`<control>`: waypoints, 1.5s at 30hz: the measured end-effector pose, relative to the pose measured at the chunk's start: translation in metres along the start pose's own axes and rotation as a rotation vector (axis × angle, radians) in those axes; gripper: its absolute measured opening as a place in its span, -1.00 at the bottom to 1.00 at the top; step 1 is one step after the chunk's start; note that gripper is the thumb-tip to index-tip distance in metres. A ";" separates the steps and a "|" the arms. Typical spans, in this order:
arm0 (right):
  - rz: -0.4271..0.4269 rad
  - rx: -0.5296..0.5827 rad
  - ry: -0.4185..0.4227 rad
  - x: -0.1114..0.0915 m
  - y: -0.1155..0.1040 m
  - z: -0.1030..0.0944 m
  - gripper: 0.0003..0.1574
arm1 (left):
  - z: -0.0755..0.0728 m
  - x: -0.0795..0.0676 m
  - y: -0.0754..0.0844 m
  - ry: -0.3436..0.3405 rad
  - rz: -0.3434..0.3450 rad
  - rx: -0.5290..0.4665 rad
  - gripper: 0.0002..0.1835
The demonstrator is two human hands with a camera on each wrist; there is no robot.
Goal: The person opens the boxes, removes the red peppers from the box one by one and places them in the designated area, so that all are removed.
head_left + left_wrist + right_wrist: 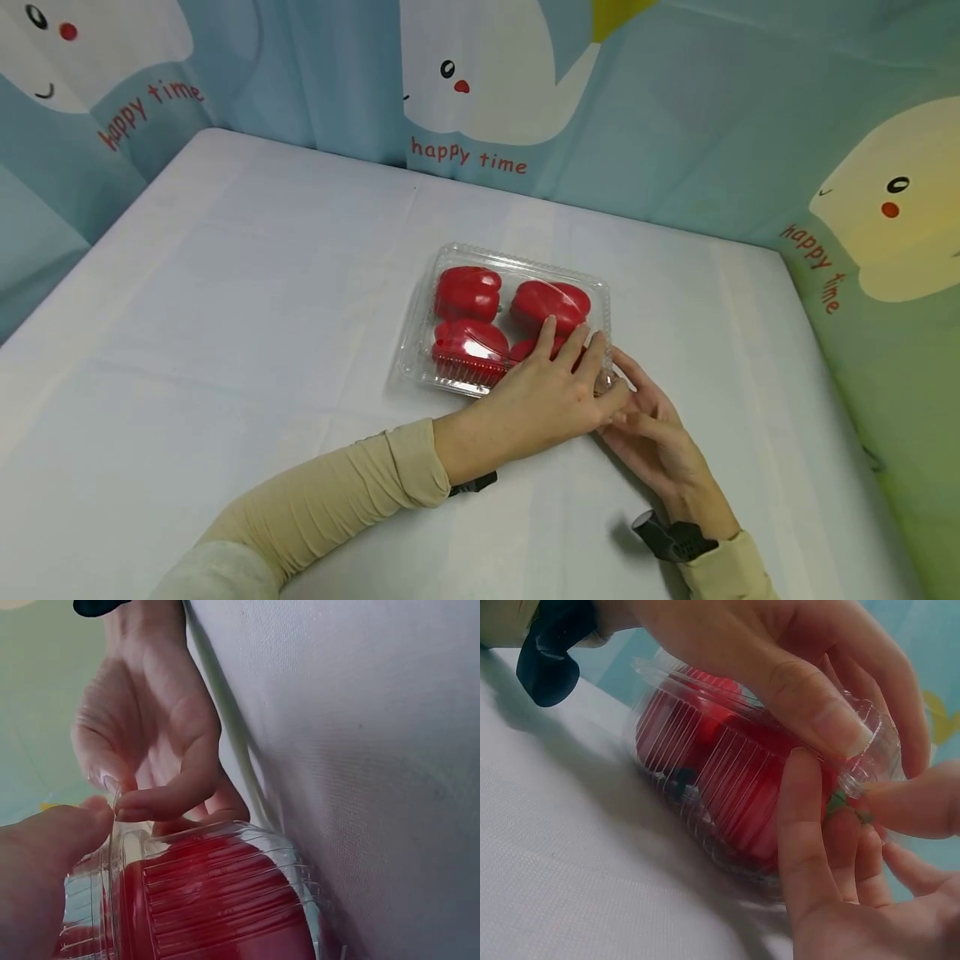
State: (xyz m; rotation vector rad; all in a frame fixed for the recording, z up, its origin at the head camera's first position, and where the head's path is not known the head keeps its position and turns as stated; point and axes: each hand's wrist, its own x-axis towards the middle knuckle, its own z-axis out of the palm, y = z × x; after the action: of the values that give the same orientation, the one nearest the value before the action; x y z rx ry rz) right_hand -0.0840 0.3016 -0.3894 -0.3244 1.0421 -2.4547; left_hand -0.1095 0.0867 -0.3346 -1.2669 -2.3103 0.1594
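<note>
A clear plastic clamshell box [506, 267] sits on the table with several red bell peppers [468, 292] inside. Its lid lies over them. My left hand [543, 400] rests across the lid's near right part, fingers spread and fairly straight, hiding much of one pepper. In the right wrist view, the left thumb [844, 729] presses on the rim near the corner. My right hand [660, 442] is at that same corner from the right side, pinching the rim between thumb and index finger, as the left wrist view shows. A green stem [836, 801] shows through the plastic there.
The table [225, 317] has a pale cloth over it. Behind and to the right hangs a printed curtain [337, 83] with cartoon whales. A black camera strap [678, 537] is on the right wrist, close to the tabletop.
</note>
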 end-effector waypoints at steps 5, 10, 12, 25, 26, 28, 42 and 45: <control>0.003 -0.022 0.012 0.000 0.000 0.001 -0.08 | 0.001 -0.001 0.002 0.031 0.009 0.038 -0.68; 0.005 -0.073 0.025 0.000 0.000 0.004 -0.06 | 0.002 -0.001 0.005 0.048 -0.006 0.024 -0.68; 0.003 -0.095 0.024 0.000 0.001 0.005 -0.06 | 0.002 -0.001 0.005 0.047 -0.017 0.008 -0.66; -0.005 -0.127 -0.002 0.002 0.004 0.007 -0.07 | -0.002 0.001 0.009 -0.019 -0.090 -0.104 -0.57; -0.003 -0.131 0.005 0.002 0.004 0.008 -0.08 | -0.003 0.002 0.009 -0.021 -0.092 -0.117 -0.57; -0.002 -0.126 0.018 0.002 0.004 0.008 -0.10 | -0.004 0.003 0.008 -0.036 -0.101 -0.154 -0.61; 0.028 -0.231 0.062 0.001 0.004 0.007 -0.08 | -0.011 0.003 0.009 -0.117 -0.057 -0.180 -0.76; 0.030 -0.232 0.061 0.001 0.003 0.008 -0.06 | -0.011 0.003 0.010 -0.114 -0.044 -0.143 -0.76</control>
State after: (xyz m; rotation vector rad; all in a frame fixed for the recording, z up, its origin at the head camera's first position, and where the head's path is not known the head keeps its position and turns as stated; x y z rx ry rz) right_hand -0.0805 0.2945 -0.3862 -0.3064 1.3519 -2.3334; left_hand -0.0979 0.0929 -0.3273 -1.3049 -2.4832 0.0538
